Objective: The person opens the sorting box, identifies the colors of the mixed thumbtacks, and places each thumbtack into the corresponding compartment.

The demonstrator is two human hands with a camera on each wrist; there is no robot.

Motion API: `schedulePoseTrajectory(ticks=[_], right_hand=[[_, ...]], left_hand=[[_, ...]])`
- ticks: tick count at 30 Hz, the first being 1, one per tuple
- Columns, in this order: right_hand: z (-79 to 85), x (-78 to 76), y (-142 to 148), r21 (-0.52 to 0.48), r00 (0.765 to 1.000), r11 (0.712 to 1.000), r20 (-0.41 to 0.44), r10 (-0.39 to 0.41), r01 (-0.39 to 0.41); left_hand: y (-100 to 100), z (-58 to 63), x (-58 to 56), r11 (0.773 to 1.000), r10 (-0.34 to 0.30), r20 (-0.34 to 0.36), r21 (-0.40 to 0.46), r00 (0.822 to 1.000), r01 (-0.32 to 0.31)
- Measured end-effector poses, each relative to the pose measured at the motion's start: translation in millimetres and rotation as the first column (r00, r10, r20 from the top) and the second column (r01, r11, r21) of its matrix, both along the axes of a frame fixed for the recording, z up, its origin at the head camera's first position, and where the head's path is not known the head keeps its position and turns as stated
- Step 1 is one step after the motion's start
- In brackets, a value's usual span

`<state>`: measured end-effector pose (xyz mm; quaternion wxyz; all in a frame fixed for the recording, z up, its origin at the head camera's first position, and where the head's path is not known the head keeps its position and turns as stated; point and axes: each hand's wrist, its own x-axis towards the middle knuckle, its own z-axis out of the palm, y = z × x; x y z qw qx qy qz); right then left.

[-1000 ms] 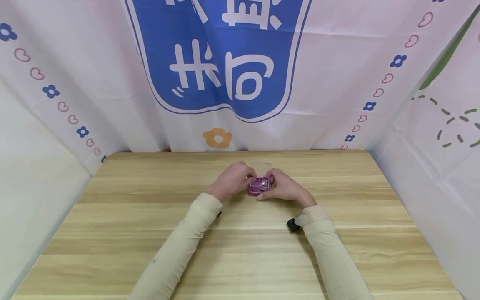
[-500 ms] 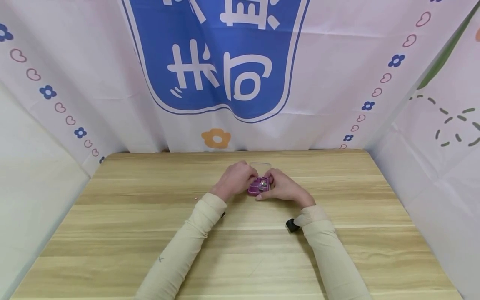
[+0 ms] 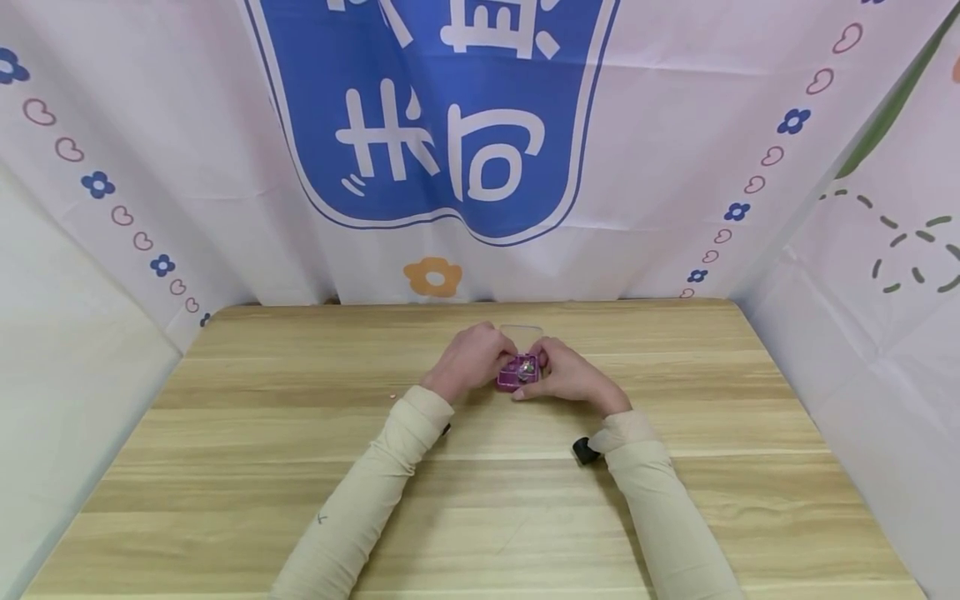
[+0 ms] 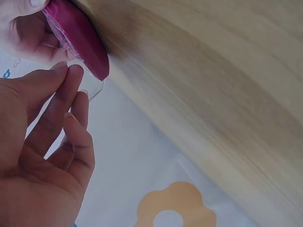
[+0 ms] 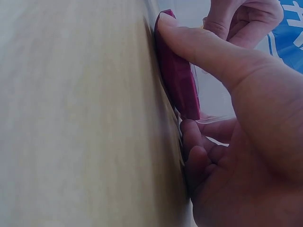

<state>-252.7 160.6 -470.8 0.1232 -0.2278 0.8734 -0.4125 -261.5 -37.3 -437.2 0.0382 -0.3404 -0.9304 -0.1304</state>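
Purple compartment case [image 3: 507, 386]: sitting on the bench [image 3: 480, 508], slightly right of the middle and toward the far edge, its compartments facing up.
Clear lid [image 3: 521, 326]: standing open at the far side of the case.
Shiny pieces [image 3: 527, 369]: lying in the right part of the case, showing too small for naming.
Left hand [image 3: 472, 354]: hovering at the far left part of the case; its grip is pinching, thumb tip meeting forefinger tip, the other fingers curling loosely; whether anything small is sitting between the tips, I cannot tell.
Right hand [image 3: 566, 373]: holding the case from the right; its grip is spanning the case, the thumb pressing the near side, the fingers lying toward the far right.
Beige sleeves [image 3: 675, 517]: covering both forearms.
White backdrop cloth [image 3: 660, 167]: hanging beyond the bench, showing a blue emblem [image 3: 420, 192] and an orange flower [image 3: 413, 273].
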Motion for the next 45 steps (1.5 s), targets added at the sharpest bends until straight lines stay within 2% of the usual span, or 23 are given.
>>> schedulePoseTrajectory(ticks=[7, 13, 19, 26, 30, 35, 41, 45], right_hand=[[-2.4, -1.1, -0.1, 0.010, 1.000, 1.000, -0.004, 0.001, -0.001], [-2.6, 0.0, -0.3, 0.032, 1.000, 0.999, -0.010, -0.008, 0.008], [-1.6, -0.9, 0.8, 0.039, 1.000, 0.999, -0.015, -0.006, 0.007], [0.0, -0.1, -0.9, 0.057, 1.000, 0.998, -0.015, -0.005, 0.006], [-1.5, 0.1, -0.3, 0.062, 1.000, 0.998, -0.006, -0.010, 0.010], [-2.6, -0.3, 1.0, 0.060, 1.000, 0.998, 0.000, -0.021, 0.021], [-3.2, 0.0, 1.0, 0.040, 1.000, 0.999, 0.001, -0.013, 0.013], [-4.0, -0.4, -1.0, 0.035, 1.000, 0.999, 0.001, -0.006, 0.006]], left_hand=[[-3.5, 4.6, 3.7, 1.000, 0.006, 0.001, -0.001, 1.000, -0.006], [-18.2, 4.4, 8.2, 1.000, 0.002, -0.011, -0.022, 1.000, -0.002], [-46.0, 12.0, 16.4, 0.998, -0.016, -0.021, -0.055, 1.000, 0.015], [-90.5, 15.5, 31.6, 1.000, -0.007, -0.049, -0.016, 0.999, 0.006], [-116.8, 13.5, 42.2, 1.000, 0.015, -0.035, -0.006, 0.999, -0.015], [-145.4, 11.5, 50.6, 0.997, 0.073, -0.015, -0.001, 0.997, -0.073], [-161.2, 7.5, 54.3, 0.996, 0.085, 0.014, -0.011, 0.996, -0.084], [-163.8, 6.3, 59.1, 0.995, 0.096, 0.086, -0.014, 0.992, -0.095]])
